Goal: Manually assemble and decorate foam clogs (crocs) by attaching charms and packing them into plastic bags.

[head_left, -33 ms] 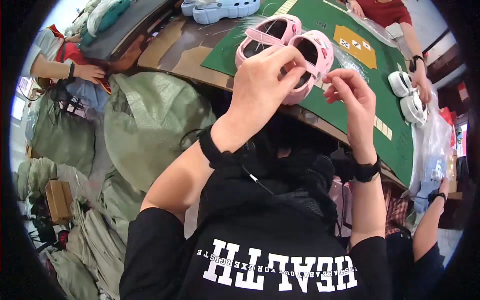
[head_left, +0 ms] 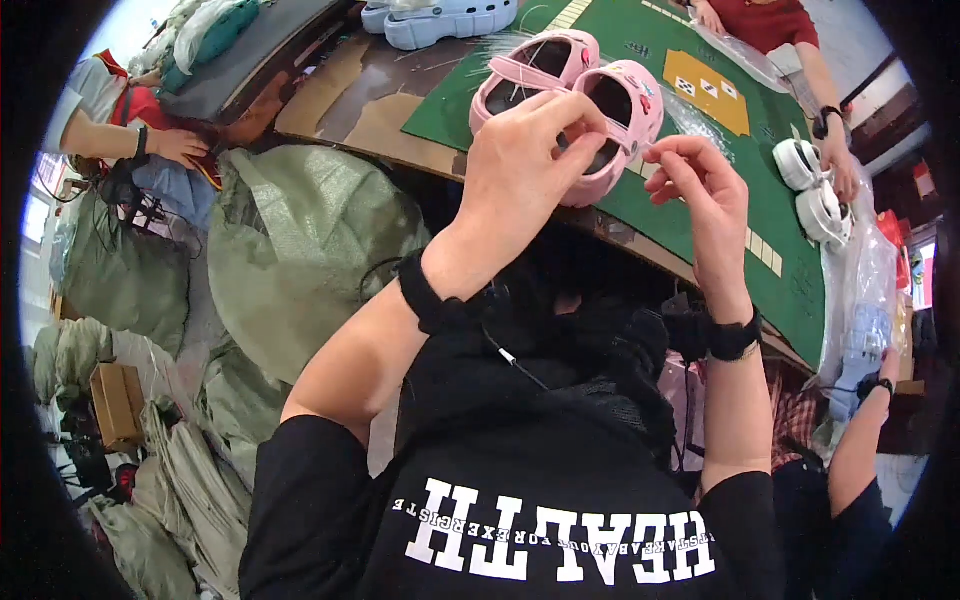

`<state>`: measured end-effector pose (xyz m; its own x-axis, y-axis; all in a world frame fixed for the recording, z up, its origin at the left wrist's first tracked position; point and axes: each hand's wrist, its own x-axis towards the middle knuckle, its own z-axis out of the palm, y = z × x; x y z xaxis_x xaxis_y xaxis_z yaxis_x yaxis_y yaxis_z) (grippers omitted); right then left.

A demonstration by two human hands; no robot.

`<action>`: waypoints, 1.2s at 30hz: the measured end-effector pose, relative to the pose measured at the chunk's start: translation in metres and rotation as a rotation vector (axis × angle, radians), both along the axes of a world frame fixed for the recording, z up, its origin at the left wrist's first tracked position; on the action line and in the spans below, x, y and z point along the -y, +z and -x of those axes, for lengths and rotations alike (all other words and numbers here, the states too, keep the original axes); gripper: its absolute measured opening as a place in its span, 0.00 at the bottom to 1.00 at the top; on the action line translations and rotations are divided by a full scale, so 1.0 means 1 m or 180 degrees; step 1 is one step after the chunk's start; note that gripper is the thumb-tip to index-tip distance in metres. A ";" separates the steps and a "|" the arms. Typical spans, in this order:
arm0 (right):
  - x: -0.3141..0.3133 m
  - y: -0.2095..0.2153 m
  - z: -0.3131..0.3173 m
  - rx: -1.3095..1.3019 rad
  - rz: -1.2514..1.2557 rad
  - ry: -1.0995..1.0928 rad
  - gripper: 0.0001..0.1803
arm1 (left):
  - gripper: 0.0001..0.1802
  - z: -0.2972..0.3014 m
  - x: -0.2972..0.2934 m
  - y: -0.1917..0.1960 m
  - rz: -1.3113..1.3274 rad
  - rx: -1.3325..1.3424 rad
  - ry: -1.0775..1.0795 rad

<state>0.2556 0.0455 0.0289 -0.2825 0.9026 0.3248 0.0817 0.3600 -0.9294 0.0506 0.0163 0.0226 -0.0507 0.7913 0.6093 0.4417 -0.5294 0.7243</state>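
A pair of pink clogs with small coloured charms lies side by side on the green mat. My left hand hangs over their near part, thumb and forefinger pinched together beside the right clog's heel strap. Just right of that strap, my right hand has its thumb and fingertips drawn together. Anything thin between either set of fingertips is too small to make out. Fine clear strands stick out by the left clog, and a thin whitish strand crosses its opening.
Light blue clogs stand at the far left of the table. A yellow card lies beyond the pink pair. At right, another person's hand touches white clogs. A large green sack bulges against the table's left front edge.
My hands and the pink clogs sit very slightly further left. Both pinches stay closed. The other person's hand and the white clogs at the right have shifted a little.
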 end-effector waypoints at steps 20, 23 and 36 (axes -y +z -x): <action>-0.002 -0.004 0.006 -0.0301 -0.0297 -0.0057 0.06 | 0.07 -0.001 0.003 -0.013 -0.0175 -0.0128 0.0203; -0.005 -0.013 0.013 -0.0624 -0.0172 -0.0022 0.06 | 0.05 -0.009 0.008 -0.011 -0.0023 -0.0022 0.0190; -0.019 -0.020 0.019 -0.1121 0.0372 0.0142 0.06 | 0.05 -0.027 -0.019 0.002 0.0140 0.0066 0.0309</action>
<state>0.2370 0.0644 0.0085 -0.2116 0.9287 0.3045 -0.2637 0.2458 -0.9328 0.0781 0.0348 0.0248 -0.1405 0.8080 0.5722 0.4741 -0.4524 0.7554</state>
